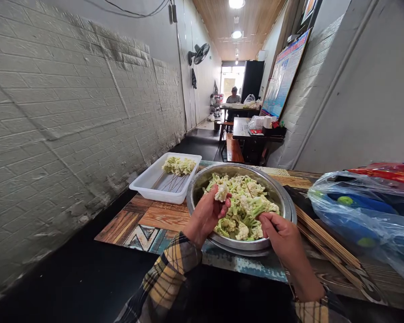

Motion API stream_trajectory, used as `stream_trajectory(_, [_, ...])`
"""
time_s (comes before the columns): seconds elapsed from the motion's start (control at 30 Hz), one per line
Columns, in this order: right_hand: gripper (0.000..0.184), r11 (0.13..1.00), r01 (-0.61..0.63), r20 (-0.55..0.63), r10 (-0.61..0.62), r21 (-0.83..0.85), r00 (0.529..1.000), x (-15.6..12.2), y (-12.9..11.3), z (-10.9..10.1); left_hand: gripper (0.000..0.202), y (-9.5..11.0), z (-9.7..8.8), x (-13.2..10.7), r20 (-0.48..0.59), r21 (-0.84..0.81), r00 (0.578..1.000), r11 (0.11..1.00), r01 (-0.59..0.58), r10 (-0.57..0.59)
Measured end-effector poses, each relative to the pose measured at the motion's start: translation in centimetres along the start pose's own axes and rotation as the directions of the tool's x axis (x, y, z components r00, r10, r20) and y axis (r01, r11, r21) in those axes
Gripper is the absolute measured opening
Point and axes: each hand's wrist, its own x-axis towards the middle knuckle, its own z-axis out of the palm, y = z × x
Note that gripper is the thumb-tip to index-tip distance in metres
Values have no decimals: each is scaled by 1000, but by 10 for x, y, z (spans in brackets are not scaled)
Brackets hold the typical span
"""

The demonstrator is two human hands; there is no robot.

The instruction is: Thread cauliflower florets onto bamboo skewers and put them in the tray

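Observation:
A metal bowl (286, 202) full of cauliflower florets (247, 206) stands on the patterned table. My left hand (205, 217) is over the bowl's near left rim, pinching one white floret (221, 192) in its fingertips. My right hand (281, 233) is at the bowl's near right, fingers closed on a thin skewer that runs into a green-stemmed floret (261, 206). Both wrists wear plaid sleeves.
A white plastic tray (148, 184) to the left holds skewered cauliflower (178, 165). A bundle of bamboo skewers (326, 240) and a plastic bag (363, 215) lie to the right. A brick wall runs along the left. A person sits at a far table (234, 96).

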Motion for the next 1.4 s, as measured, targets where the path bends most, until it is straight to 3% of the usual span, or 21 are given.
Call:
stream_trajectory(0.27, [32, 1000, -15, 1, 15, -5, 1000, 0, 2, 0, 40, -2, -2, -5, 5, 31, 984, 984, -177, 177])
stream_trajectory(0.57, [33, 1000, 6, -25, -6, -12, 1000, 1, -2, 1, 53, -4, -2, -7, 46, 113, 979, 972, -204, 200])
stream_trajectory(0.83, [33, 1000, 21, -17, -20, 20, 1000, 1, 0, 2, 36, -4, -2, -11, 106, 133, 963, 956, -261, 249])
stream_trajectory(0.97, [32, 999, 35, -17, -35, 19, 999, 1, -2, 2, 47, -3, -2, -10, 98, 150, 965, 955, -255, 242])
stream_trajectory(1.07, [31, 999, 48, 8, -48, 11, 999, 1, -3, 1, 51, -4, -3, -8, 75, 177, 960, 944, -279, 270])
stream_trajectory(1.2, [31, 994, 102, 59, -100, -28, 993, 0, -6, -1, 38, -4, -3, -6, 53, 183, 951, 933, -310, 305])
stream_trajectory(1.4, [28, 951, 283, 213, -253, -124, 944, 0, -14, -3, 45, -3, 2, -11, 88, 93, 976, 974, -206, 198])
